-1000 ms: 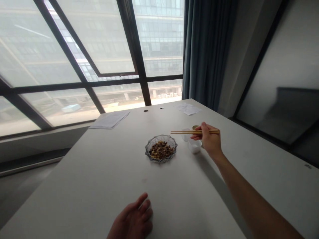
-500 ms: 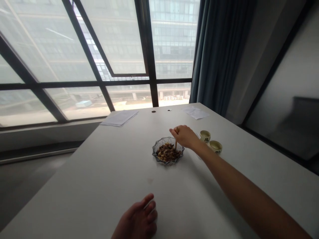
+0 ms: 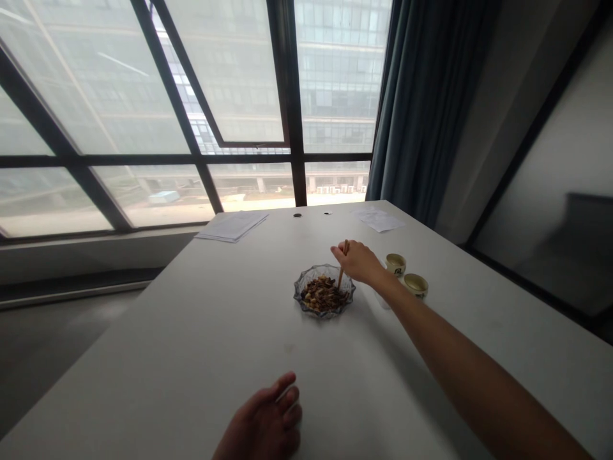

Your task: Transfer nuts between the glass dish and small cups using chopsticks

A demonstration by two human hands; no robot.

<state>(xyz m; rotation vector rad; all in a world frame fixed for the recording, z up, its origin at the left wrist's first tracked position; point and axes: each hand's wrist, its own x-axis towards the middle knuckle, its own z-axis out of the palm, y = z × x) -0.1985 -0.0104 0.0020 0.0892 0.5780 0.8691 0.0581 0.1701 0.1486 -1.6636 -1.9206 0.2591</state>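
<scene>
My right hand [image 3: 358,260] is closed around a thin brown wooden stick [image 3: 341,278], whose lower end is in a clear, wavy-rimmed glass bowl [image 3: 306,305]. Dark brown and pale pieces [image 3: 323,294] are heaped inside the bowl. I cannot tell whether the stick is one or a pair. My left hand [image 3: 265,418] rests near the table's front edge with its palm up, fingers loosely curled and apart, holding nothing. Beyond my right wrist stand two small pale green cups with dark markings, one farther back [image 3: 396,264] and one nearer [image 3: 416,285].
The white table [image 3: 215,319] reaches toward the windows [image 3: 249,70]. Papers [image 3: 233,226] lie at its back left, and more papers [image 3: 380,220] at the back right. Something clear and partly hidden sits behind my right wrist. A dark curtain [image 3: 426,96] hangs at the right.
The view has shifted slightly. My right hand still grips the stick, which is a little more tilted and shows more above the fist. My left hand has hardly moved.
</scene>
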